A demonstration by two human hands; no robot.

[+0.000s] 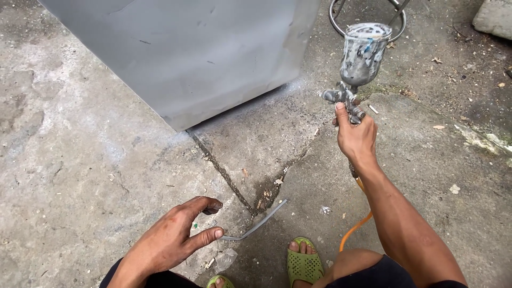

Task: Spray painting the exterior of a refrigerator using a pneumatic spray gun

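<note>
Right hand (pixel 356 140) closes around the spray gun (pixel 349 101), cup upright above the fingers, nozzle facing the grey panel (pixel 186 53). Left hand (pixel 173 240) hovers with fingers spread; a bent metal strip (pixel 256 225) lies just beyond its fingertips.

Cracked, stained concrete floor (pixel 80 160) fills frame; daylight; metal ring stand (pixel 368 16) at top; stone slab (pixel 493 16) upper right.
</note>
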